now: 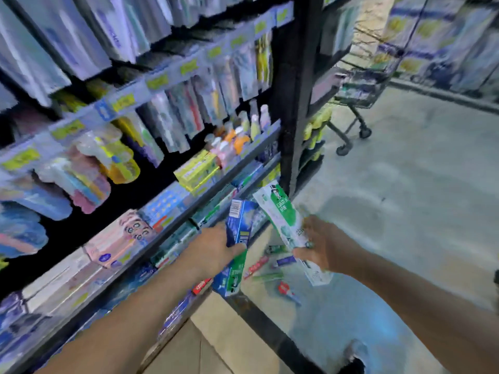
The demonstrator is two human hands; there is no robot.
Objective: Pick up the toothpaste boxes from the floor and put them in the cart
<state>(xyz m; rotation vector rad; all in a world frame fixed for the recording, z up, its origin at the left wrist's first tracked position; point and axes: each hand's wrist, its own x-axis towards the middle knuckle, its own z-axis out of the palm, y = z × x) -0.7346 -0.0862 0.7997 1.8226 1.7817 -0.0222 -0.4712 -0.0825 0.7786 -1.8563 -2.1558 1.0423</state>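
Beside the shelf | left hand (pixel 216 245) grips blue-green boxes (pixel 237 247) | right hand (pixel 321 249) grips white-green box (pixel 283 220) | loose boxes (pixel 270 261) remain on floor (pixel 405 198) | cart (pixel 359 87) well apart, nothing delivered yet

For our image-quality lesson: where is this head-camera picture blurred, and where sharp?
Head view: the hanging packets on the shelves smear with motion blur; the wire shopping cart is soft; sharpest is the white-and-green toothpaste box in the right hand; wide-angle bending tilts the black shelf post.

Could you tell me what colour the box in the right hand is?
White and green box, gripped by the right hand; head view.
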